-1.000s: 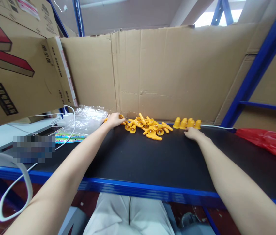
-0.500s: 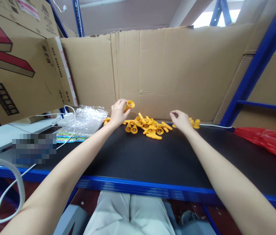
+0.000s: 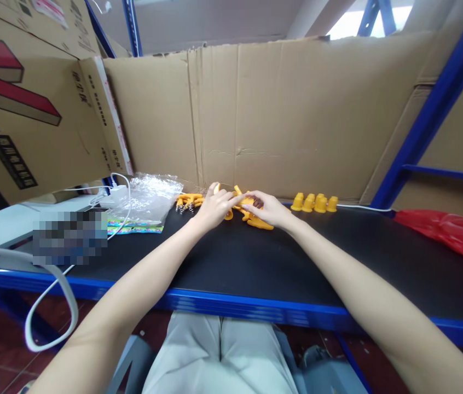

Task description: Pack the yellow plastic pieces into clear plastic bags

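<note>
Head view: both hands meet over the pile of yellow parts (image 3: 261,223) at the back of the black tabletop (image 3: 256,262), near the cardboard wall (image 3: 297,115). Left hand (image 3: 214,207) is curled round one yellow part (image 3: 217,189), whose tip pokes out above the fingers. Right hand (image 3: 269,210) has its fingertips at the left's; can't tell its grip. Row of yellow caps (image 3: 314,203) stands just to the right.

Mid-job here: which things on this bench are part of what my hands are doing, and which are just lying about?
In the job: left hand and right hand, meeting over the pile of yellow parts; row of upright yellow caps; yellow pieces with springs.
Lying about: clear plastic bag; red bag; white cable; cardboard wall.
</note>
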The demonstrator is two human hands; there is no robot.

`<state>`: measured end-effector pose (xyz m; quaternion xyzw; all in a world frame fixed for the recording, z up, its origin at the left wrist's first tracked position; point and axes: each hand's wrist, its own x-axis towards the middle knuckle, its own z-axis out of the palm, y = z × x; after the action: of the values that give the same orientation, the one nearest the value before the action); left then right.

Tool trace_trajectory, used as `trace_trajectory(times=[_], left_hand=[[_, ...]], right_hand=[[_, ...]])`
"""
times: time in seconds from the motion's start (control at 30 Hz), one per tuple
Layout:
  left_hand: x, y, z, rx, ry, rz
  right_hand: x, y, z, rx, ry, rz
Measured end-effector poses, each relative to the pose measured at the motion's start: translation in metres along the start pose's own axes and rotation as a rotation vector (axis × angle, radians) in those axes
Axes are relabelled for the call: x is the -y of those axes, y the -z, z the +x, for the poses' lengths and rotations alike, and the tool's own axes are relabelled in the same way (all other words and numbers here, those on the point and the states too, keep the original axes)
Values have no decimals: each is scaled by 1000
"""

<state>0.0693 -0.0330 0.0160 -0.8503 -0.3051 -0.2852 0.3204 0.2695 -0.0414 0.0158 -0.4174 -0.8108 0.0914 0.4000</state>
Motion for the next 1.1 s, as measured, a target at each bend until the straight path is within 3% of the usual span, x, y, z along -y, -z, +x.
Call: trace_trajectory(times=[0.17,0.37,0.5,0.67,0.77,0.9,1.1], left_hand=[[14,1,-6,-73,128,8],[8,0,-6,143,384,-111],[1,1,-3,193,562,-370],[0,4,-1,445,754,-882],[2,4,-2,378,782,-823],[4,1,-4,263,712,-616],[5,0,-5,287,625,-495]], right_hand=[[-6,2,1,77,-26,-186],[2,7,-3,106,40,-546],[11,11,-6,31,140,-821],[12,12,-5,-51,303,-977],[7,10,-6,14,346,-962],[0,3,-9,97,354,-900],[6,0,-7,74,261,-900]])
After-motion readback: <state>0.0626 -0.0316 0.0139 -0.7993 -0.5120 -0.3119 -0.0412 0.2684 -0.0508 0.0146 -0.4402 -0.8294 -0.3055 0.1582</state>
